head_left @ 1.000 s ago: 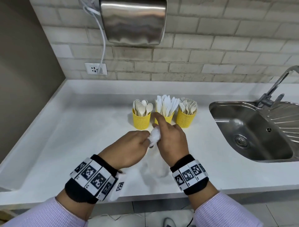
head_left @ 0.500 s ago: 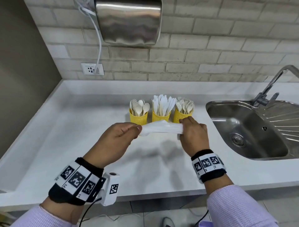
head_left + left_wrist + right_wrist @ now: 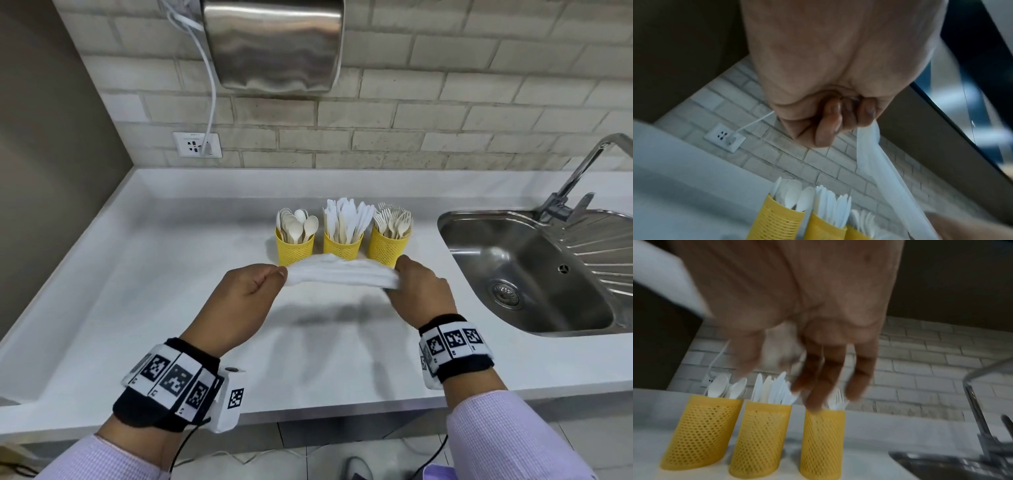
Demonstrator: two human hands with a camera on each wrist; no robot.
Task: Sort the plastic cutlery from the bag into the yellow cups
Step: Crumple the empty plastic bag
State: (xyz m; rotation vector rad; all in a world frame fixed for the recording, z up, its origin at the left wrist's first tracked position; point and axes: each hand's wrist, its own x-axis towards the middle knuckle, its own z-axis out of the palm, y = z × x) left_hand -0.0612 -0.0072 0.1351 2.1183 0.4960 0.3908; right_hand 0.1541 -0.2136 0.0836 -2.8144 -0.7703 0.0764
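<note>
Three yellow mesh cups stand in a row at the back of the white counter. The left cup [image 3: 294, 248] holds spoons, the middle cup [image 3: 342, 249] knives, the right cup [image 3: 387, 250] forks. Above the counter in front of them, a crumpled white plastic bag [image 3: 339, 274] is stretched sideways between both hands. My left hand [image 3: 274, 277] pinches its left end with curled fingers [image 3: 828, 129]. My right hand [image 3: 402, 279] grips its right end. The right wrist view is blurred; it shows the fingers [image 3: 824, 378] above the fork cup [image 3: 822, 438]. No cutlery shows in the bag.
A steel sink [image 3: 479, 260] with a tap [image 3: 575, 181] lies to the right. On the brick wall hang a steel hand dryer [image 3: 274, 44] and a socket [image 3: 197, 144] with a white cable. A brown wall bounds the counter on the left.
The hands have drawn apart and risen, pulling the bunched bag out into a long horizontal strip in front of the cups.
</note>
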